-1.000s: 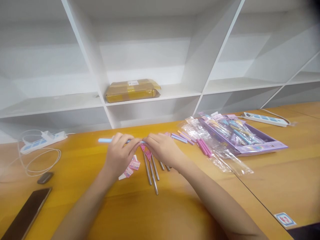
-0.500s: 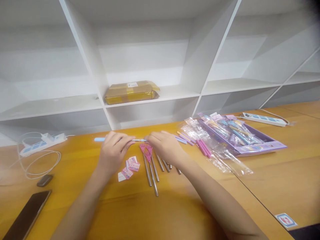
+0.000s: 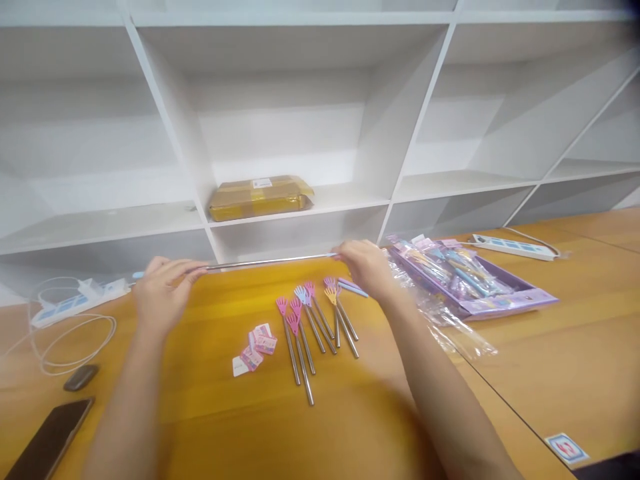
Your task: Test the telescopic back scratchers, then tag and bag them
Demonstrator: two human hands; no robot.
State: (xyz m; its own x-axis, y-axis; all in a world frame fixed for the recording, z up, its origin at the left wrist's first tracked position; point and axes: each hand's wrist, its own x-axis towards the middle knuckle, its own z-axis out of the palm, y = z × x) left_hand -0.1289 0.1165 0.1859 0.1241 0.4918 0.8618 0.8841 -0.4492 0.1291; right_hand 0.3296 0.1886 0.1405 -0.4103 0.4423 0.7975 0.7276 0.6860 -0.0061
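Stretched level between my hands is a telescopic back scratcher (image 3: 270, 261) with its thin metal rod drawn out long. My left hand (image 3: 163, 290) is closed around its light-blue handle end, which pokes out past the fingers. At the other end my right hand (image 3: 367, 267) grips the tip; a bit of blue shows there, but the head is hidden. Below lie several metal rods with hand-shaped heads: pink scratchers (image 3: 294, 325), a blue scratcher (image 3: 302, 295) and an orange scratcher (image 3: 331, 294). Blue and purple handle tubes (image 3: 353, 287) rest near my right wrist.
Small printed cards (image 3: 257, 347) lie left of the rods. A purple box (image 3: 510, 308) of bagged scratchers and loose clear bags (image 3: 445, 327) are at right. Power strips (image 3: 80, 303), a cable, a phone (image 3: 50, 437) and a taped parcel (image 3: 260, 199) on the shelf surround them.
My hands have moved far apart, left hand leftward and right hand rightward, and the rod between them has lengthened. The view has shifted, uncovering the blue and orange heads.
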